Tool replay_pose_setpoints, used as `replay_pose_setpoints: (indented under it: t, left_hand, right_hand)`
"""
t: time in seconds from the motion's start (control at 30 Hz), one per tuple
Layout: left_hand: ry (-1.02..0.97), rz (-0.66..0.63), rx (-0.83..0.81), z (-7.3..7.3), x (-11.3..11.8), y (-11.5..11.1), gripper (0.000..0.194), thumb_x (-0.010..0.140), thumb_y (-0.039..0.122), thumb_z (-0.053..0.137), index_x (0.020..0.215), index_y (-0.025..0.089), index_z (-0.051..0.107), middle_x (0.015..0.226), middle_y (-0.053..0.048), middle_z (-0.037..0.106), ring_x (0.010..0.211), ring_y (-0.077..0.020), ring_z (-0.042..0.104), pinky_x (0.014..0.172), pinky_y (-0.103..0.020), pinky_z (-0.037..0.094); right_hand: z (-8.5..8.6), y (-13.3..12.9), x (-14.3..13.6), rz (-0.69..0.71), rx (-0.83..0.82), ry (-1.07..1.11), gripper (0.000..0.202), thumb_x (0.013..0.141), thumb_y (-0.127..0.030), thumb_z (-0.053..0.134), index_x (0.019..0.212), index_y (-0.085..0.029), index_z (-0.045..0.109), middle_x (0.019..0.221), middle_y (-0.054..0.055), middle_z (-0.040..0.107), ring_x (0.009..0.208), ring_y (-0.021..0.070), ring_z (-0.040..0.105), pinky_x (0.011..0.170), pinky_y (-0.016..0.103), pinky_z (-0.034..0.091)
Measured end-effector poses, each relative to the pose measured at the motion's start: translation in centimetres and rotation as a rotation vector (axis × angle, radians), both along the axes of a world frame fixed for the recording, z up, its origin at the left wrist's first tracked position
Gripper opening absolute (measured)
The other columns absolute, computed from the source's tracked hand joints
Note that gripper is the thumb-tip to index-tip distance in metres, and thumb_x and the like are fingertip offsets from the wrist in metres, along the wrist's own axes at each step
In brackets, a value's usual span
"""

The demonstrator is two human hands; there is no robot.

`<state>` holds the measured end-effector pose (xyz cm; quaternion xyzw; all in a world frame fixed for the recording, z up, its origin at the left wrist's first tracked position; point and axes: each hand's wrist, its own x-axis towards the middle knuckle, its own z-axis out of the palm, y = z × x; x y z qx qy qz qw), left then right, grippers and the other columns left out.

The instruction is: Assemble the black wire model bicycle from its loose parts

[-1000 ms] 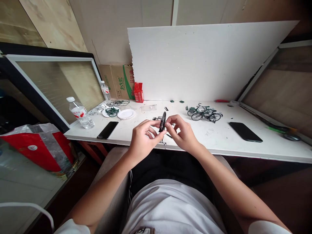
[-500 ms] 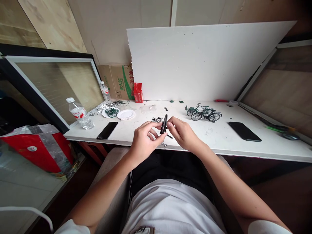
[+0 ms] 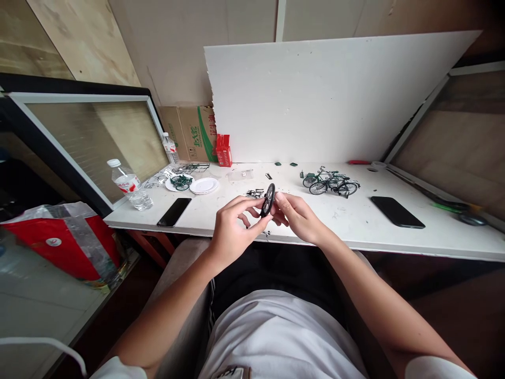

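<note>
A small black spoked wheel stands on edge between my two hands, above the table's front edge. My left hand pinches its lower left side between thumb and fingers. On the other side, my right hand has its thumb and fingertips closed at the wheel's right rim; whether they hold a further small part is hidden. Small black parts lie on the table just behind my left fingers. Model bicycles, one black and one green, stand to the right.
Left on the white table are a phone, a water bottle, white plates and green parts. A second phone lies at the right. Behind are a red box and a white board.
The wheel has turned so that more of its spoked face shows. My right hand's fingers have shifted lower behind the wheel, with the thumb near its rim.
</note>
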<state>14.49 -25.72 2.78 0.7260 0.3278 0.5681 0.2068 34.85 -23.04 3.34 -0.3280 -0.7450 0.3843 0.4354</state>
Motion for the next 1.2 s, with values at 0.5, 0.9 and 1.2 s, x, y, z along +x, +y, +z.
replay_pose_setpoints:
  t: [0.5,0.9,1.2]
  left_hand:
    - [-0.034,-0.056,-0.075,0.03,-0.03,0.11,0.032,0.087,0.023,0.084,0.117,0.018,0.079,0.113,-0.010,0.076,0.078,-0.0130,0.073,0.059,-0.022,0.055]
    - [-0.085,-0.027,-0.121,0.03,0.19,0.05,0.031,0.088,0.027,0.082,0.118,0.019,0.079,0.114,-0.011,0.077,0.078,-0.0134,0.072,0.060,-0.022,0.057]
    - [-0.040,-0.040,-0.115,0.01,-0.30,0.57,0.032,0.087,0.026,0.083,0.118,0.018,0.079,0.112,-0.010,0.077,0.079,-0.0134,0.073,0.060,-0.021,0.057]
  right_hand:
    - [0.56,0.11,0.75,-0.037,0.189,-0.222,0.044,0.113,-0.059,0.039,0.099,-0.022,0.059,0.081,0.001,0.056,0.072,0.0162,0.051,0.069,0.031,0.042]
    - [0.25,0.07,0.55,-0.107,0.258,-0.138,0.040,0.113,-0.055,0.041,0.094,-0.023,0.054,0.083,0.002,0.060,0.072,0.0165,0.055,0.070,0.031,0.044]
    - [0.09,-0.05,0.11,-0.164,0.303,-0.236,0.035,0.112,-0.054,0.047,0.103,-0.023,0.061,0.087,0.003,0.067,0.069,0.0162,0.055,0.064,0.031,0.042]
